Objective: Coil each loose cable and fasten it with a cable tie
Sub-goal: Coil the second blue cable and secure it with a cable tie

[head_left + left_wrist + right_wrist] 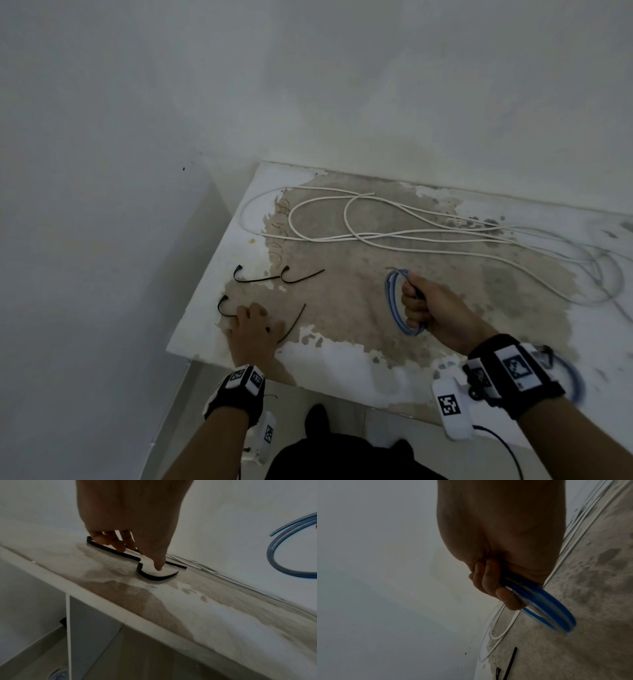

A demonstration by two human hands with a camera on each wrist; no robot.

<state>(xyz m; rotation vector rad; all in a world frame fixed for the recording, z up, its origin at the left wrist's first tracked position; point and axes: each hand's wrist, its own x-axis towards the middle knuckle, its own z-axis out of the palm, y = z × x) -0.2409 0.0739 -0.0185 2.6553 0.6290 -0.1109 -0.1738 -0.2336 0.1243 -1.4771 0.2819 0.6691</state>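
Coiled blue cable (544, 605) motion-blurred, strands indistinct; left hand (255, 330) hides middle of nearest black plastic cable tie (224, 306).

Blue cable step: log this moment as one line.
stage: fetching tie | right hand: grips coiled blue cable | left hand: fingers on black cable tie, table | white cable: loose

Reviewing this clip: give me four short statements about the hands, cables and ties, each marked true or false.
1. The right hand grips a coiled blue cable. True.
2. The white cable is already coiled and tied. False: it lies loose on the table.
3. The left hand reaches down onto a black cable tie. True.
4. Only one cable tie is on the table. False: several black ties lie there.
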